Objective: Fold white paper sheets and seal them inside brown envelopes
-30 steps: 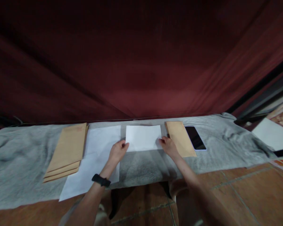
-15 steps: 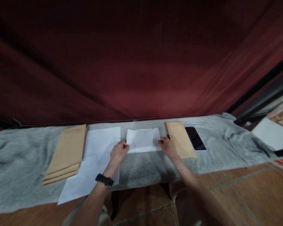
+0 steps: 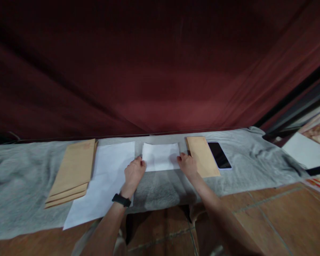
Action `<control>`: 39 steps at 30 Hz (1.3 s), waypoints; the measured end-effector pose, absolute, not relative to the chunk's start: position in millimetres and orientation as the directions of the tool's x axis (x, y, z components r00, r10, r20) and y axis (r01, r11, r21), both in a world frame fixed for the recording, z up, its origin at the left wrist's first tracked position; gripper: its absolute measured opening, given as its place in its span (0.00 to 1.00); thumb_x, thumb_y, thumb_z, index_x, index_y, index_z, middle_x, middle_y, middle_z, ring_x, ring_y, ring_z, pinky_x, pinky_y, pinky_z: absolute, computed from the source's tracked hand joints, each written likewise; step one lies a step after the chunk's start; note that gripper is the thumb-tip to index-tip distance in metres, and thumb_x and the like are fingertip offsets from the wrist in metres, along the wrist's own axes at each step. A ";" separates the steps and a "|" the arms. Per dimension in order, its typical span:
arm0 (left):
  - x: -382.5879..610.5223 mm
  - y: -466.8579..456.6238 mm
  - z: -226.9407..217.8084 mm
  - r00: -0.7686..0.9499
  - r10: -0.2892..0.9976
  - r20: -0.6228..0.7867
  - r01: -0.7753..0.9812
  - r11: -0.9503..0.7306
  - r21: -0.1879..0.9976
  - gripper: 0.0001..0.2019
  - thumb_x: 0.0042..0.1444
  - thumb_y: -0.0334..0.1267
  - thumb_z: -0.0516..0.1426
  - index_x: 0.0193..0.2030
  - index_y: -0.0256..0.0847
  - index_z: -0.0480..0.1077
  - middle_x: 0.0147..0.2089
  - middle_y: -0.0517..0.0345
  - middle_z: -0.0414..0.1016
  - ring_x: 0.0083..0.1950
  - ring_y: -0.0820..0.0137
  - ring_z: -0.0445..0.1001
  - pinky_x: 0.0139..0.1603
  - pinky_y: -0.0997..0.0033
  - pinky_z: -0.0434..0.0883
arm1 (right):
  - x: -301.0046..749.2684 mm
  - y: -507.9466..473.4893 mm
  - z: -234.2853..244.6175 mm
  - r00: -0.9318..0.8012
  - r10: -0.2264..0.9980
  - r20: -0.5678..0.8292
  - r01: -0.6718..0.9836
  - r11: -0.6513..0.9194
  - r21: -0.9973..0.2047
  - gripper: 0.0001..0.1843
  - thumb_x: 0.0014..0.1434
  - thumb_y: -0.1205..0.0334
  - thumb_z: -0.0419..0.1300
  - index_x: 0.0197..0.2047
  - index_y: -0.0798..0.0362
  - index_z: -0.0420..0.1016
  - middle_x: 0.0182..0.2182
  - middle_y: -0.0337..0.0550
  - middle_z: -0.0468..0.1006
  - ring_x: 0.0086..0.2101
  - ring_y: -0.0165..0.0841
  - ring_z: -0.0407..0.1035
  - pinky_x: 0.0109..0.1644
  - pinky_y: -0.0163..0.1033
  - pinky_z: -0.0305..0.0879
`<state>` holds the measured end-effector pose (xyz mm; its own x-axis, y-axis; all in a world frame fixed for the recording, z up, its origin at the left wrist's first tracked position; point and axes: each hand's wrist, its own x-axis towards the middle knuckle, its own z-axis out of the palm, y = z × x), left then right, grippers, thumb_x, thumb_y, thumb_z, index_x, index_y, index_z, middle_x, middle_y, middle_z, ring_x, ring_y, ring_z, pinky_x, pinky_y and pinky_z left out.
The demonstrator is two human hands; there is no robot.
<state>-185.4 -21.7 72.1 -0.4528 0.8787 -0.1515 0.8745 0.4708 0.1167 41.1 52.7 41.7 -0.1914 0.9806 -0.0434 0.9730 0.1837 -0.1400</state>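
A folded white sheet of paper (image 3: 161,157) lies across the grey cloth in front of me. At its left edge my left hand (image 3: 134,172) is closed, thumb and fingers pinching the paper. My right hand (image 3: 187,164) pinches the opposite edge, its fingers curled. Beneath and beside my left forearm are larger flat white sheets (image 3: 109,167). Close to my right hand lies a brown envelope (image 3: 204,156), partly behind my wrist.
Several brown envelopes (image 3: 73,163) are stacked at the left, overlapping the white sheets. A phone (image 3: 219,155) lies right of the single envelope. The grey cloth (image 3: 253,160) ends above a tiled floor (image 3: 269,213). A dark red curtain (image 3: 160,78) hangs behind.
Both hands stay on the folded paper's side edges, with only slight shifts of the fingers. The whole view has moved slightly.
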 end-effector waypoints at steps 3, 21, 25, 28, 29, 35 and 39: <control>-183.0 -22.5 71.2 -0.452 0.882 -0.131 0.879 0.465 0.102 0.17 0.68 0.41 0.46 0.52 0.40 0.74 0.43 0.46 0.82 0.45 0.60 0.81 0.42 0.67 0.70 | 40.4 51.4 39.1 -0.210 0.978 -0.019 0.973 0.207 -0.102 0.16 0.71 0.60 0.51 0.50 0.60 0.77 0.39 0.60 0.83 0.41 0.43 0.79 0.43 0.41 0.69; -179.3 -23.8 55.1 -0.400 0.917 -0.001 0.915 0.399 0.066 0.18 0.69 0.38 0.45 0.53 0.34 0.73 0.38 0.41 0.80 0.43 0.54 0.82 0.41 0.62 0.72 | 29.0 45.3 47.0 -0.238 0.956 0.173 0.949 0.267 -0.169 0.18 0.68 0.68 0.51 0.59 0.59 0.70 0.54 0.62 0.75 0.54 0.48 0.69 0.59 0.51 0.63; -180.7 -24.0 52.7 -0.386 0.922 -0.006 0.920 0.386 0.064 0.18 0.69 0.38 0.45 0.54 0.34 0.72 0.39 0.41 0.80 0.43 0.55 0.82 0.40 0.62 0.72 | 9.3 43.7 36.1 -0.381 0.888 0.259 0.821 0.454 -0.347 0.22 0.70 0.64 0.51 0.64 0.59 0.66 0.64 0.59 0.66 0.63 0.46 0.60 0.66 0.51 0.59; -182.4 -24.3 47.9 -0.379 0.925 0.022 0.925 0.377 0.053 0.18 0.70 0.38 0.44 0.53 0.34 0.73 0.39 0.41 0.80 0.43 0.55 0.82 0.41 0.62 0.71 | -11.0 40.4 22.9 -0.444 0.850 0.283 0.737 0.526 -0.424 0.23 0.71 0.61 0.49 0.66 0.57 0.66 0.67 0.55 0.63 0.67 0.43 0.56 0.70 0.50 0.57; -182.9 -24.4 46.6 -0.373 0.927 0.032 0.927 0.372 0.051 0.18 0.70 0.38 0.44 0.53 0.34 0.73 0.39 0.41 0.80 0.43 0.55 0.81 0.42 0.62 0.72 | -17.2 39.8 19.2 -0.459 0.842 0.284 0.722 0.540 -0.432 0.24 0.71 0.60 0.49 0.66 0.58 0.66 0.68 0.55 0.63 0.68 0.43 0.55 0.70 0.50 0.56; -184.4 -25.3 48.0 -0.358 0.934 0.016 0.933 0.357 0.039 0.19 0.70 0.39 0.44 0.54 0.34 0.72 0.39 0.41 0.80 0.43 0.55 0.81 0.42 0.62 0.72 | -36.8 44.0 10.1 -0.465 0.844 0.267 0.734 0.536 -0.417 0.25 0.72 0.59 0.49 0.68 0.59 0.65 0.67 0.56 0.65 0.68 0.43 0.56 0.71 0.52 0.56; -184.8 -24.5 50.5 -0.379 0.925 -0.010 0.924 0.379 0.049 0.19 0.70 0.40 0.44 0.55 0.35 0.71 0.41 0.43 0.80 0.44 0.57 0.81 0.42 0.63 0.72 | -37.4 44.0 5.5 -0.451 0.858 0.245 0.786 0.512 -0.348 0.27 0.73 0.55 0.48 0.70 0.60 0.63 0.69 0.57 0.62 0.69 0.44 0.54 0.72 0.52 0.52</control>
